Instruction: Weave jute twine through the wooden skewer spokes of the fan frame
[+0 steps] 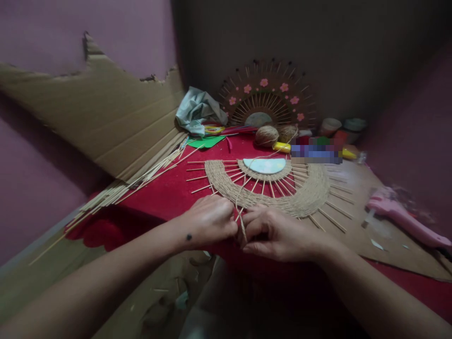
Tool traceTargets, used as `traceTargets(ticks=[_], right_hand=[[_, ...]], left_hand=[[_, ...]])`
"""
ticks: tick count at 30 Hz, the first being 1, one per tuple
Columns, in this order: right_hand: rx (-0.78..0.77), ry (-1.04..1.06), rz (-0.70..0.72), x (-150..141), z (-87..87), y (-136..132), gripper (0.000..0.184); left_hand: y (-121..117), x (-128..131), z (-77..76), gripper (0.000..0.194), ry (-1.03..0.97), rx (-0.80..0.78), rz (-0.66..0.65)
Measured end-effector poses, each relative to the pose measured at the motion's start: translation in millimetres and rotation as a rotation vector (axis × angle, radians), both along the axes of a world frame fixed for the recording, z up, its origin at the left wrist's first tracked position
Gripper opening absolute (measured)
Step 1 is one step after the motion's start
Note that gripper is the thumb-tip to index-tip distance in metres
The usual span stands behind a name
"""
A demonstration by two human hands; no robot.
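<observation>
Woven half-ring (pixel 266 201) lies flat on the red cloth (pixel 158 190), just to the far side of both hands. Its long axis runs left to right; the curve bulges near, the open side faces far, and its right part rests over brown cardboard (pixel 363 230). Thin sticks (pixel 341 194) fan out past its rim.

Twine strand (pixel 244 231) comes down from the far side, across the band, into the narrow gap between the hands. Right hand (pixel 273 233) looks the closer to it: thumb and fingers drawn together at the strand. Left hand (pixel 212 220) sits just left, fingers curled in (tips turned away, so I cannot tell what they hold). Neither hand is clearly nearer the band's near edge; both overlap it in view. Twine ball (pixel 267 135) well beyond, far side.
</observation>
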State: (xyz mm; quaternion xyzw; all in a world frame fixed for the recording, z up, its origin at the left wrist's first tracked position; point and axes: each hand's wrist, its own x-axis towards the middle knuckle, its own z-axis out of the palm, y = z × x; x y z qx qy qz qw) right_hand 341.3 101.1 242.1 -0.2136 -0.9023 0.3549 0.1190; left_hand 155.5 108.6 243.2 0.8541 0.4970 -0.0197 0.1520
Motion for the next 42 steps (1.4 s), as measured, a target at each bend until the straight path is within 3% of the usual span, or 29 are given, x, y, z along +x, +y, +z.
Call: traceTargets(ticks=[3, 5, 10, 12, 18, 23, 26, 30, 33, 37, 42], right_hand=[[0.011, 0.009, -0.037, 0.3, 1.4, 0.0, 0.013], [0.024, 0.019, -0.145, 2.2, 3.9, 0.8, 0.015], [-0.001, 0.166, -0.68, 11.9, 11.0, 12.2, 0.023], [-0.063, 0.158, -0.8, 14.9, 10.8, 18.4, 0.027], [-0.341, 0.177, -0.841, 17.0, 3.5, 27.3, 0.024], [-0.583, 0.27, -0.753, 24.0, 1.2, 26.8, 0.023], [-0.65, 0.296, -0.712, 31.5, 1.7, 23.5, 0.023], [-0.488, 0.273, -0.655, 40.8, 1.0, 15.1, 0.015], [-0.186, 0.187, -0.643, 44.7, -0.7, 9.7, 0.006], [0.182, 0.041, -0.65, 44.1, -2.5, 8.2, 0.007], [0.224, -0.069, -0.661, 35.1, -4.0, 10.5, 0.008]], left_hand=[[-0.8, -1.5, 4.1, 0.026, -0.059, -0.079, 0.053], [-1.4, -2.8, 5.4, 0.022, -0.06, -0.078, 0.061], [-2.4, -9.2, -0.1, 0.018, -0.026, 0.111, 0.01], [-2.8, -12.7, -1.7, 0.018, -0.011, 0.133, 0.004], [-0.4, -20.9, -2.8, 0.009, -0.122, 0.093, -0.034], [1.8, -9.6, -9.9, 0.009, -0.238, 0.207, -0.185], [-0.9, 3.0, -13.7, 0.011, -0.283, 0.243, -0.285], [-4.9, 14.8, -17.4, 0.012, -0.333, 0.272, -0.265], [-3.8, 18.5, -20.5, 0.01, -0.283, 0.358, -0.183], [1.4, 17.3, -24.3, 0.014, -0.159, 0.434, -0.172], [8.1, 7.9, -24.8, 0.017, -0.11, 0.433, -0.183]])
